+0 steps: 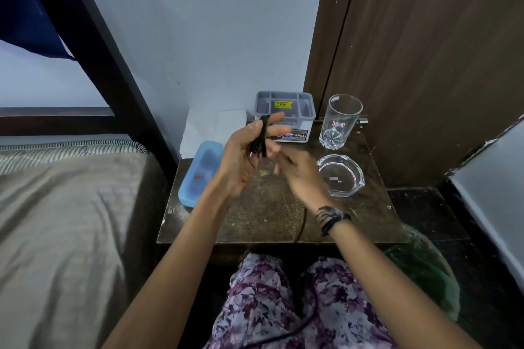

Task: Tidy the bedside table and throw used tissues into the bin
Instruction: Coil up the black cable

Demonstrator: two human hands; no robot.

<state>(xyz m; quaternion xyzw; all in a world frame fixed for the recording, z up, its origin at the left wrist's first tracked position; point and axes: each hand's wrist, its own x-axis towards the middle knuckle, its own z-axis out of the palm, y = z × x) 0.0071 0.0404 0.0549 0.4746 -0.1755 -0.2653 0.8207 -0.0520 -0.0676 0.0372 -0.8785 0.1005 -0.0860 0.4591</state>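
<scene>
A bedroom in a home. Bed (65, 207) with grey sheet and dark frame stands just beside a small wooden counter (269, 207). Drinking glass (338, 122) and wooden door (425, 51) close by.

Your view: dim, cool, bluish indoor light, soft and diffuse; source not visible. Your hands (256, 150) show motion blur, fingers smeared. Wide-angle distortion bends bed frame (93, 37) and door (425, 65) at edges. Faint highlights on glass tumbler (340, 122); floor near-black.
</scene>
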